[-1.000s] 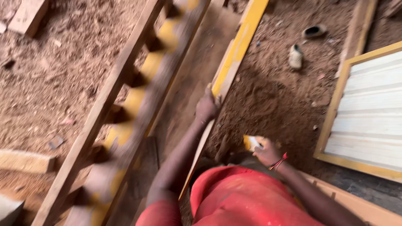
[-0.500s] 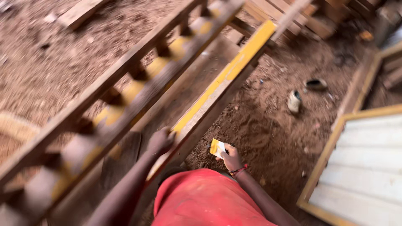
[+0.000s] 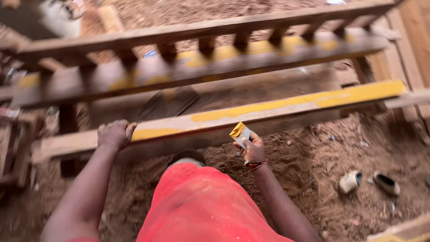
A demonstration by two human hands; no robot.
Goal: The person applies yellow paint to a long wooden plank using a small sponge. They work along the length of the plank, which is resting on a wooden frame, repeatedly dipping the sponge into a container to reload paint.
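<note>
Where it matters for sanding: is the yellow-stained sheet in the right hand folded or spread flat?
Folded. The small sheet shows a creased, doubled edge, pinched in the right hand beside the yellow-painted beam.

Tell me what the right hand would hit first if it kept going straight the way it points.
Probably the yellow-smeared plank: the right hand, holding a yellow scrap, points up at its near edge, though depth is unclear.

View has swung round: the yellow-edged plank now lies crosswise, left hand shifted along it, white panel gone
</note>
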